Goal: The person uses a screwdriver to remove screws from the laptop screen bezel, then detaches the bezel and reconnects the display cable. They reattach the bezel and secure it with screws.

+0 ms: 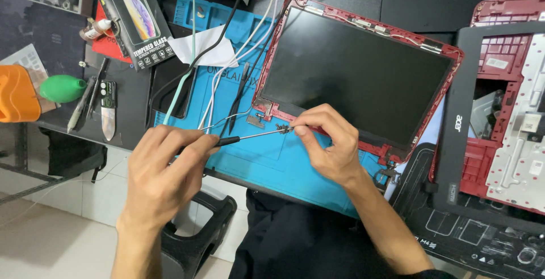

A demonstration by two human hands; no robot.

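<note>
Left hand (pixel 164 171) grips a thin screwdriver (pixel 250 137), tip at the screen's lower-left corner. Right hand (pixel 329 142) pinches a small metal hinge bracket (pixel 282 128) there. Glossy black screen (pixel 357 69) in red plastic frame sits on blue rubber mat (pixel 272 165). White & black cables (pixel 238 46) cross nearby; tweezers (pixel 238 100) beside; black bezel (pixel 454 125) at right.

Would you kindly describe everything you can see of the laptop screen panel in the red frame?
The laptop screen panel in its red plastic frame lies flat, tilted askew, partly on the blue silicone work mat. Its dark glass is unlit and looks unbroken. The bezel is off, so metal brackets and thin cabling show along the top edge. At the lower left corner sits a small metal hinge part. The right hand pinches there while the left hand points a slim black-handled screwdriver at it.
</note>
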